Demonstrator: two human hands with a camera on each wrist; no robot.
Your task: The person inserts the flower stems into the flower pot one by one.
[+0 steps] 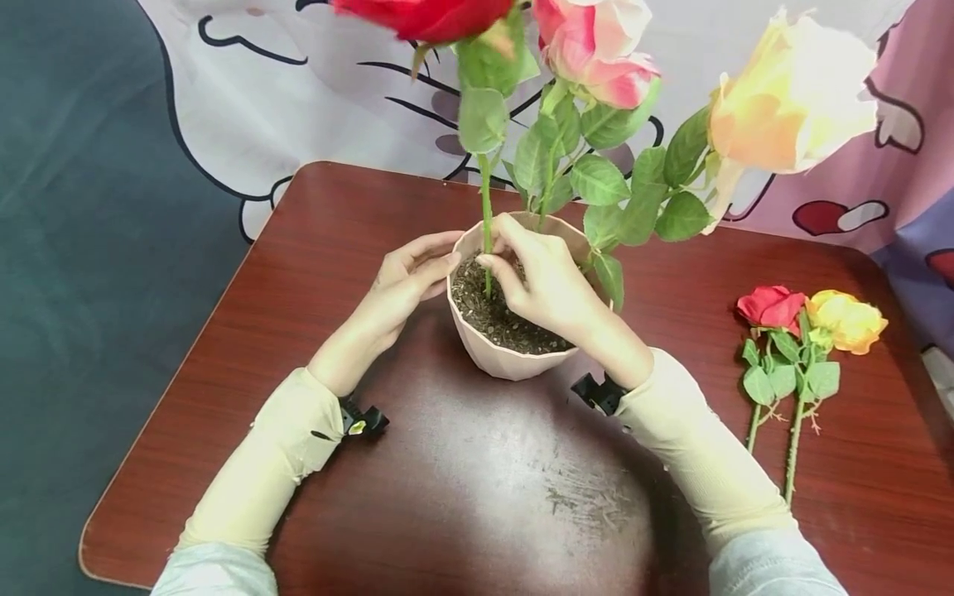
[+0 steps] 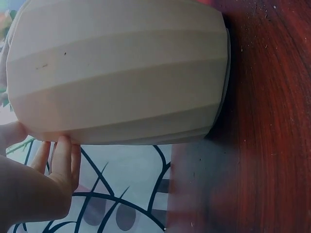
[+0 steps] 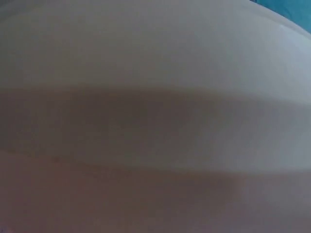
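Note:
A pale pink faceted flower pot [image 1: 514, 364] filled with dark soil [image 1: 514, 327] stands on the table. My left hand [image 1: 410, 281] rests against the pot's left side, fingers fairly straight; in the left wrist view its fingertips [image 2: 63, 145] touch the pot wall [image 2: 121, 87] near the rim. Over the soil, my right hand [image 1: 547, 269] pinches the green stem of a red rose [image 1: 432, 16], whose lower end meets the soil. A pink-and-white rose [image 1: 596, 54] and a pale peach rose [image 1: 782, 103] rise from the pot behind and right. The pot's blurred wall [image 3: 155, 131] fills the right wrist view.
A smaller red rose [image 1: 771, 306] and a yellow rose [image 1: 845, 321] lie on the reddish-brown table [image 1: 358, 215] at the right. Behind the table hangs a cartoon-printed cloth [image 1: 224, 108]. A dark green surface [image 1: 82, 248] lies beyond the left edge.

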